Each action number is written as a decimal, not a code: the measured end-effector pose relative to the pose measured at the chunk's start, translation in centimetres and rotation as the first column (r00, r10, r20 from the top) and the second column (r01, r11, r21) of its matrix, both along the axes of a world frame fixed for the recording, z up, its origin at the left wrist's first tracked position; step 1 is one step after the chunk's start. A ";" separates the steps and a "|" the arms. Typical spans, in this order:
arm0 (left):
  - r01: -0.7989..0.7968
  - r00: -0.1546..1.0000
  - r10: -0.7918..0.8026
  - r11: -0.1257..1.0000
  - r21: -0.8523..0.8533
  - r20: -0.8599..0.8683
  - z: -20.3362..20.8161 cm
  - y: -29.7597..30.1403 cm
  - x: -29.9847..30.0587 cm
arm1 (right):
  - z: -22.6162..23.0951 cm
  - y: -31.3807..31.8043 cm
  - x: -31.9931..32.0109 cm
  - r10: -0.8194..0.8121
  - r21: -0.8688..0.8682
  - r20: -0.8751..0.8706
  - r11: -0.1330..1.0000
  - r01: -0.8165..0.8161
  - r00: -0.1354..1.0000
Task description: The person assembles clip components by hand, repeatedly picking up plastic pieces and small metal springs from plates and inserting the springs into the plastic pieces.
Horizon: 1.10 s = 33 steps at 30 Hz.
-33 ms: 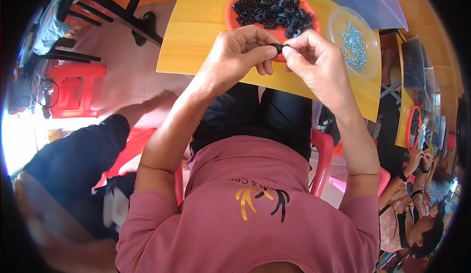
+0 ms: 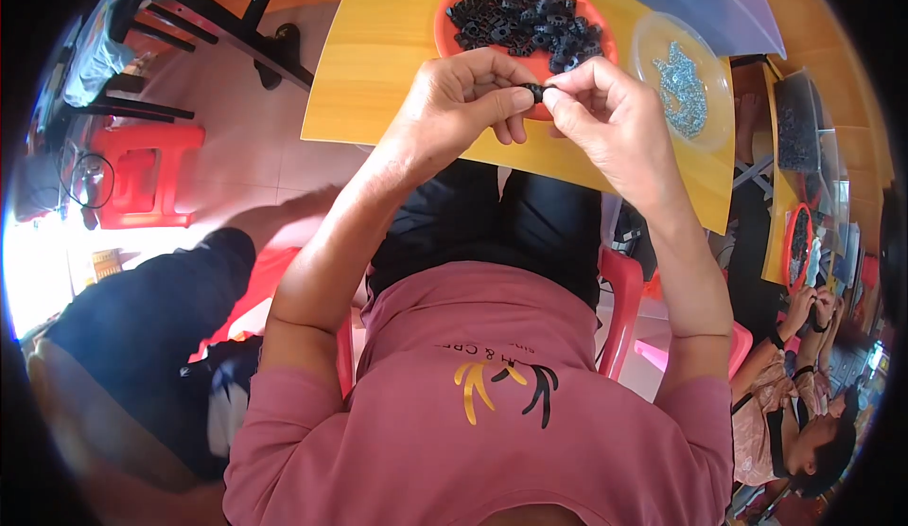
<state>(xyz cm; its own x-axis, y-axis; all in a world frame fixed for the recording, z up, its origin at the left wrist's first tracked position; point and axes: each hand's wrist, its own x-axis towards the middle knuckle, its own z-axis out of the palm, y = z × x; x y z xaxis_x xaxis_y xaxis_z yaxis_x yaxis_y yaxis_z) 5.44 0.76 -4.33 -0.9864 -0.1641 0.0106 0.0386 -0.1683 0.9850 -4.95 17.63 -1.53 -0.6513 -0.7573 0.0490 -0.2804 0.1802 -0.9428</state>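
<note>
Both my hands meet over the near rim of a round orange-red tray (image 2: 441,32) heaped with small black plastic parts (image 2: 530,17). Between them is one small black plastic part (image 2: 537,93). My left hand (image 2: 473,96) pinches its left end with thumb and fingers. At its right end, my right hand (image 2: 605,114) grips it the same way, fingers curled. The fingertips hide much of the part, so its exact shape is unclear. Right of the tray, a clear round dish (image 2: 716,129) contains a pile of small silvery metal pieces (image 2: 683,91).
The tray and dish stand on a yellow table (image 2: 369,72). A bluish translucent bin (image 2: 690,1) borders it at the far right. To my left are a red stool (image 2: 151,171) and a person in dark clothes (image 2: 161,289). Another person (image 2: 776,403) works at the right.
The person at my left has shifted slightly, the arm moving a little to the right. My hands and the black part stay in place.
</note>
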 end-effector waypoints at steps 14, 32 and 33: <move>0.026 0.994 -0.019 0.997 0.069 -0.104 -0.4 0.3 -0.7 | 0.1 0.6 -1.0 0.141 -0.114 0.637 0.990 -0.088 0.758; -0.149 0.958 -0.094 0.644 -0.750 -0.271 1.5 1.1 -0.8 | -2.3 0.2 0.3 0.347 -0.394 0.870 0.916 0.070 0.351; -0.159 0.954 -0.102 0.625 -0.764 -0.282 1.6 1.1 -0.9 | -2.0 0.2 0.6 0.349 -0.409 0.863 0.907 0.100 0.365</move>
